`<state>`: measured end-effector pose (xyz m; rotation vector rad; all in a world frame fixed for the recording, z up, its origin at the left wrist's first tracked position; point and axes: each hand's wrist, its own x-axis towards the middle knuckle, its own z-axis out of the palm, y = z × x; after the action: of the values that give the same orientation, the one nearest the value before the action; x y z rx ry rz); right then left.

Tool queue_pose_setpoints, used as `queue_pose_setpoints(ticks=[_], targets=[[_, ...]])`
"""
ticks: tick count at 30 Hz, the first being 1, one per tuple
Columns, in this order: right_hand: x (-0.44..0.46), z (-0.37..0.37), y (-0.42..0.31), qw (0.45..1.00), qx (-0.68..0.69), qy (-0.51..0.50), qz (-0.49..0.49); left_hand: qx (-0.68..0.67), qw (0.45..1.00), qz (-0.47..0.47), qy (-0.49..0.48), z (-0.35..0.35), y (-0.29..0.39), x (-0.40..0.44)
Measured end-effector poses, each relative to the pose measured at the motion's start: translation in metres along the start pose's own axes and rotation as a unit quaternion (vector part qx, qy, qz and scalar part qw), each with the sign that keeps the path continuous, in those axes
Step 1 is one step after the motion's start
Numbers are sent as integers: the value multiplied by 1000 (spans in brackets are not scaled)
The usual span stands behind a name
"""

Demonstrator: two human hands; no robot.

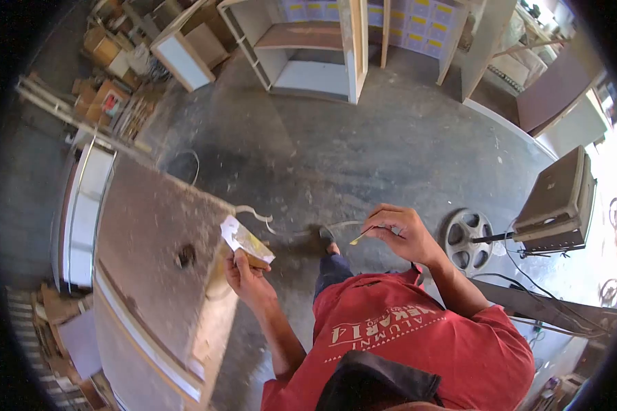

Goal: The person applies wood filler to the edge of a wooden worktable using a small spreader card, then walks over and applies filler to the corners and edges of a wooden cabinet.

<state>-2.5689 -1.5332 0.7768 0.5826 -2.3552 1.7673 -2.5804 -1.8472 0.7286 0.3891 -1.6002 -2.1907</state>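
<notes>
My left hand (248, 279) is closed around a small block-like piece (255, 248) with a torn white wrapping and yellowish smears on top; its lower edge is brown. It is beside the brown worktop's edge. My right hand (403, 236) is raised in front of the red shirt, fingers pinched on a small thin strip (356, 240) with a yellow tip. What the strip is made of is too small to tell. The two hands are well apart.
The brown worktop (158, 212) has a dark hole or spot. A pale curled strip (253, 212) hangs by its corner. An open cabinet frame (312, 68) stands ahead. On the right are a spoked wheel (467, 241) and a grey box-shaped machine (554, 195) with cables.
</notes>
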Motion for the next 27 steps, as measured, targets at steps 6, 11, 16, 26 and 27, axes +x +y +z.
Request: queue_pose_setpoints(ticks=[6, 11, 16, 26, 27], targets=[[114, 2, 70, 936, 236, 105, 238, 0, 996, -88, 13, 58, -11, 159], [202, -18, 112, 922, 256, 224, 187, -15, 992, -87, -87, 125, -27, 278], [293, -61, 176, 913, 252, 268, 175, -4, 992, -69, -105, 220, -48, 361], [523, -194, 319, 924, 235, 266, 145, 37, 997, -67, 30, 345, -93, 508], [553, -203, 321, 933, 205, 250, 156, 44, 997, -57, 39, 347, -94, 521]])
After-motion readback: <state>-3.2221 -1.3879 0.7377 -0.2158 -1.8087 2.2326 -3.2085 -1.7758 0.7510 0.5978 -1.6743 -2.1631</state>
